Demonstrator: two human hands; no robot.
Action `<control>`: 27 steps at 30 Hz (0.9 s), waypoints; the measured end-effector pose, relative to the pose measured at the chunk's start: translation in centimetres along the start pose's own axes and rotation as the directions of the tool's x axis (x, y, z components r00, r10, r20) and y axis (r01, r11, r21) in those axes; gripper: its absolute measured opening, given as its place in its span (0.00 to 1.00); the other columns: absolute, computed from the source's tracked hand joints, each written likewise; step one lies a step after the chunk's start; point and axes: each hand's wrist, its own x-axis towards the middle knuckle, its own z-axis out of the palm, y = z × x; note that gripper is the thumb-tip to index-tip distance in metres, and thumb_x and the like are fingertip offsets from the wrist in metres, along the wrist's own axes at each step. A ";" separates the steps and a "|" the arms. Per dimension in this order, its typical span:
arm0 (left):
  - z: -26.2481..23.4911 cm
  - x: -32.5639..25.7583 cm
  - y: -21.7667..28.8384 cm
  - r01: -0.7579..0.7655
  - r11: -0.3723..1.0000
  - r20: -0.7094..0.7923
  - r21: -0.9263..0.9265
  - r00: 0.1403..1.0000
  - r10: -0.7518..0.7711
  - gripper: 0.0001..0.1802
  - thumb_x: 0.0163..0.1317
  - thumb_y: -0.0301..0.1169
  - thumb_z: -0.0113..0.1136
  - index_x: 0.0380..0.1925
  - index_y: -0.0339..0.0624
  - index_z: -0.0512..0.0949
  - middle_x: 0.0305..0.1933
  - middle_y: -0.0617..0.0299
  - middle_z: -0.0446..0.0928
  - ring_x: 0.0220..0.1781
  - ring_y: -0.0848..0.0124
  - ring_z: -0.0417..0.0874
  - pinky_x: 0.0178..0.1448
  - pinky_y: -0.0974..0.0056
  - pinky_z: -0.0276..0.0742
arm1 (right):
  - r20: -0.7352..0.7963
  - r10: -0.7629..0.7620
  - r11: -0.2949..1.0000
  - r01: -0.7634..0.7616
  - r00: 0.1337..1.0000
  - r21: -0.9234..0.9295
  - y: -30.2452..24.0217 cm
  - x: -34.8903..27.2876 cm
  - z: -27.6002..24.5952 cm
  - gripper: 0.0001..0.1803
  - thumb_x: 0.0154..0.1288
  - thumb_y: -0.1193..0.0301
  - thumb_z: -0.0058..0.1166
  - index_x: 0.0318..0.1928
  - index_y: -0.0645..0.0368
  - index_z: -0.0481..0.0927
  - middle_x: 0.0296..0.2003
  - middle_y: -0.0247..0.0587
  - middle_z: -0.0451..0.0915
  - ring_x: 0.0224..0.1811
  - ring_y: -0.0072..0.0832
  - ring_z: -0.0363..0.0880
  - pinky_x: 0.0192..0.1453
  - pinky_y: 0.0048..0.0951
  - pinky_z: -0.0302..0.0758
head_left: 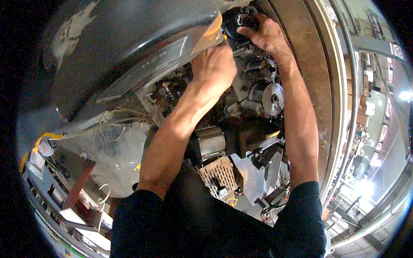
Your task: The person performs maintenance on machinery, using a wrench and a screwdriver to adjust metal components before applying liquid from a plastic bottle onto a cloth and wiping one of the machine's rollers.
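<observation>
the left hand (214, 64) is curled shut around a metal part beside the orange guard (214, 28). the right hand (263, 34) grips a black toothed wheel (243, 19) at the machine's (254, 124) top edge, fingers closed over it.

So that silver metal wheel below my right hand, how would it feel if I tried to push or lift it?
The silver wheel looks like thick solid metal, so probably heavy and stiff. It seems mounted on the machine, so it would likely turn rather than slide. Its smooth shiny face may be slippery.
</observation>
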 end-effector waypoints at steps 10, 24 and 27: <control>-0.1 -1.1 1.6 0.080 0.997 0.004 -0.005 0.997 -0.080 0.29 0.60 0.28 0.55 0.62 0.31 0.66 0.33 0.36 0.82 0.38 0.43 0.86 0.44 0.43 0.81 | 0.088 -0.190 0.980 0.194 0.978 -0.038 1.9 0.5 -0.9 0.36 0.57 0.51 0.67 0.62 0.56 0.74 0.52 0.54 0.82 0.60 0.47 0.77 0.63 0.42 0.73; -0.3 -0.7 1.1 0.084 0.996 0.065 -0.007 0.994 -0.083 0.26 0.62 0.29 0.54 0.60 0.31 0.68 0.36 0.36 0.82 0.41 0.43 0.86 0.44 0.43 0.80 | -0.062 -0.123 0.987 0.115 0.990 -0.111 1.3 -0.2 0.6 0.36 0.59 0.47 0.65 0.60 0.58 0.76 0.52 0.52 0.82 0.57 0.48 0.79 0.61 0.42 0.75; 1.3 -0.2 -0.3 0.089 0.996 0.018 0.007 0.996 -0.089 0.25 0.62 0.27 0.51 0.61 0.33 0.67 0.34 0.37 0.82 0.39 0.43 0.86 0.44 0.42 0.80 | 0.038 -0.100 0.993 0.097 0.994 0.069 -0.1 0.1 -0.9 0.36 0.59 0.46 0.65 0.60 0.58 0.76 0.52 0.53 0.82 0.58 0.48 0.79 0.61 0.42 0.75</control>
